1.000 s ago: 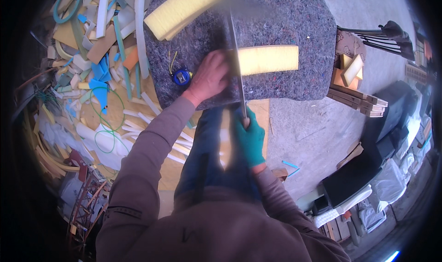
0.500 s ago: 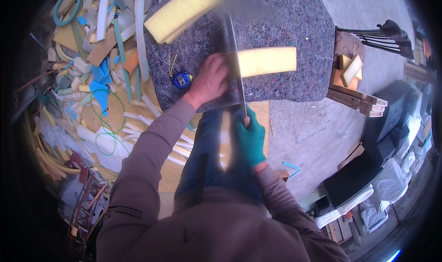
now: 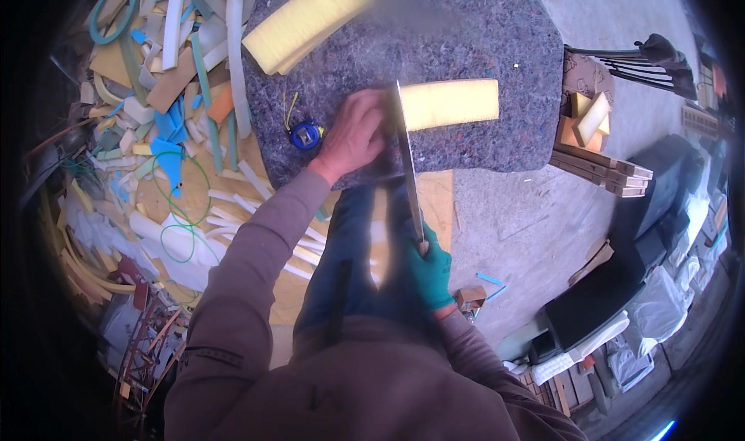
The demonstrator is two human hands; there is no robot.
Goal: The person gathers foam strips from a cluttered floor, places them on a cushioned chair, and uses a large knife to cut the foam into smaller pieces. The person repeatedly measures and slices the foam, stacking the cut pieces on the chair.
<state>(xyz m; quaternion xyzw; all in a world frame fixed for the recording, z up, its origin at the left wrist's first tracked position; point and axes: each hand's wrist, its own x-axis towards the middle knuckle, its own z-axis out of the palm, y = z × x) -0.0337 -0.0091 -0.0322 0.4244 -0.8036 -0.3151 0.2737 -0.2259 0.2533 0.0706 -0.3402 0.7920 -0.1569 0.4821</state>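
My gloved green right hand (image 3: 431,266) is closed round the handle of a long knife (image 3: 409,154). Its narrow blade points away from me and stands against the left part of a pale yellow foam block (image 3: 452,104). On the left side of the blade, my bare left hand (image 3: 355,131) is closed at the foam's end, fingers curled, with the grip partly hidden. Beside its wrist lies a blue tape measure (image 3: 306,136). A larger yellow foam piece (image 3: 309,22) lies farther off at the upper left. Both foam pieces rest on a grey felt-covered work surface (image 3: 481,150).
Foam offcuts (image 3: 174,103) in many colours are heaped on the left floor, with a thin green cord (image 3: 186,224) among them. Off the right edge stand wooden slats (image 3: 601,173) and small foam pieces (image 3: 591,123). Black upholstered furniture (image 3: 594,286) stands at the lower right.
My right hand has drawn the knife back toward me, so the blade tip now sits near the foam's far edge. My left hand and the foam have hardly moved.
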